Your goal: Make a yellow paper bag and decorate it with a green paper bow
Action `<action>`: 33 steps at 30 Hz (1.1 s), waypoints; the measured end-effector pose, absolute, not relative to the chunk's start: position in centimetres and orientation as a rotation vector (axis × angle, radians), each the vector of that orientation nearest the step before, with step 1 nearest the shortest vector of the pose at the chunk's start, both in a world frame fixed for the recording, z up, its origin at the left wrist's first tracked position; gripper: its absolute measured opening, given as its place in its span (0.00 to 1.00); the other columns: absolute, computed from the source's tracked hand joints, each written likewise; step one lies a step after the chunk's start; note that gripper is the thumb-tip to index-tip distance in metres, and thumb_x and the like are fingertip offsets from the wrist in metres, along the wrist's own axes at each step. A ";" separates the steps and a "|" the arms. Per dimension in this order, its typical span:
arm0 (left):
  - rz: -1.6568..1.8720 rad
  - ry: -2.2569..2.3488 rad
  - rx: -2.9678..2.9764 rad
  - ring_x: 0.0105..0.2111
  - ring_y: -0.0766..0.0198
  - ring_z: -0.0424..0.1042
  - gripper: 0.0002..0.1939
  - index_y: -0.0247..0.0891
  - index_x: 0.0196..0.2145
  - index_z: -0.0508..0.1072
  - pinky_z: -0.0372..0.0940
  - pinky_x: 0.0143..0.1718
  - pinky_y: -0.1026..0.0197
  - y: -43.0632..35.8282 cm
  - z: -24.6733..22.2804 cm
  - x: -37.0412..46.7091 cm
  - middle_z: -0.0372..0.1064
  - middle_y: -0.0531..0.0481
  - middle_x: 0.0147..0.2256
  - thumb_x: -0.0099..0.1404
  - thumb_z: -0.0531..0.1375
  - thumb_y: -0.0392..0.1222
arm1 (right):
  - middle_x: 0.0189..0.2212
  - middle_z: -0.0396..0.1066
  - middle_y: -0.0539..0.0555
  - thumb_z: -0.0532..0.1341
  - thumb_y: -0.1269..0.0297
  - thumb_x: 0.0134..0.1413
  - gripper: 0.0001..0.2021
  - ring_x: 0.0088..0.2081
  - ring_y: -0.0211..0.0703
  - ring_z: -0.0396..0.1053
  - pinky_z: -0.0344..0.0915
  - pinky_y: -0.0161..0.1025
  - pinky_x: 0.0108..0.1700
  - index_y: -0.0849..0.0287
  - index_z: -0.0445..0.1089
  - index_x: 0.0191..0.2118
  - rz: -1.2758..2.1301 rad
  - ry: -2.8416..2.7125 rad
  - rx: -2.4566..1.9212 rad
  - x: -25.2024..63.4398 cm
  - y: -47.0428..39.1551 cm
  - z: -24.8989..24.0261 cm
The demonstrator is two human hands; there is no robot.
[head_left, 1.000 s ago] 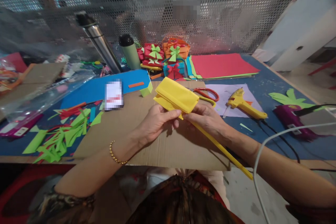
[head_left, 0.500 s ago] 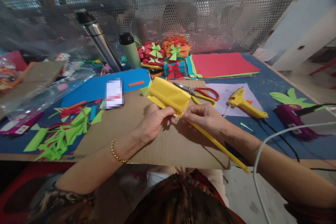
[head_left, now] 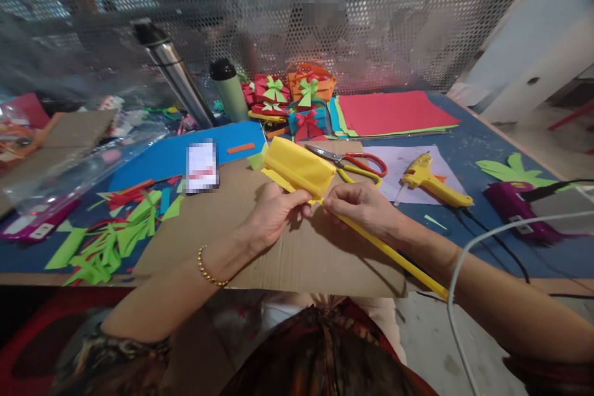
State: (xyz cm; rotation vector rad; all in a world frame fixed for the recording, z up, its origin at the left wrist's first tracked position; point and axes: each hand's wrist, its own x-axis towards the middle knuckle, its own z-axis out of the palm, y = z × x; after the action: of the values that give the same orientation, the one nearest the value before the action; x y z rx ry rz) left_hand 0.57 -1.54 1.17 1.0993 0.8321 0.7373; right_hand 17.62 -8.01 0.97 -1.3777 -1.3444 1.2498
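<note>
Above cardboard (head_left: 273, 272), left hand (head_left: 275, 213) pinches yellow paper (head_left: 301, 164).

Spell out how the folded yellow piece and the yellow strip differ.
Shape: the folded yellow piece is broad and layered, while the yellow strip is long and narrow.
Hold: the left hand grips the folded yellow piece near its lower edge; the right hand pinches the yellow strip near its upper end.
Place: the folded yellow piece is above the cardboard; the yellow strip slants past the cardboard's near edge.
Shared: both are yellow.
</note>
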 end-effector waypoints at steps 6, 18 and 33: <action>0.772 0.799 1.049 0.17 0.74 0.65 0.13 0.32 0.28 0.75 0.58 0.17 0.69 -1.6 1.7 0.7 0.70 0.54 0.23 0.42 0.70 0.38 | 0.19 0.68 0.49 0.62 0.52 0.55 0.16 0.21 0.37 0.66 0.62 0.35 0.24 0.56 0.69 0.23 1.264 -1.431 -1.352 18.0 -8.2 1.0; 0.698 0.781 0.902 0.17 0.75 0.64 0.15 0.34 0.33 0.74 0.56 0.17 0.70 -1.2 1.2 0.5 0.70 0.56 0.24 0.47 0.72 0.36 | 0.63 0.70 0.65 0.59 0.68 0.71 0.21 0.65 0.58 0.66 0.67 0.56 0.62 0.54 0.65 0.66 -0.627 -1.997 -1.084 19.6 -7.1 -0.4; 0.858 0.741 1.579 0.23 0.66 0.66 0.20 0.38 0.27 0.75 0.62 0.25 0.62 -0.7 3.1 -2.4 0.69 0.51 0.24 0.67 0.63 0.58 | 0.35 0.80 0.55 0.61 0.49 0.67 0.17 0.36 0.47 0.74 0.70 0.42 0.39 0.54 0.82 0.45 0.358 -1.514 -1.194 22.0 -4.7 -0.7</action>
State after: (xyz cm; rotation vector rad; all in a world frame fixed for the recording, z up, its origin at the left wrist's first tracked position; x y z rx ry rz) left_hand -2.38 -0.68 3.13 1.5789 0.7414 0.8578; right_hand 22.04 -4.73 -0.74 -1.1936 -1.5139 0.3585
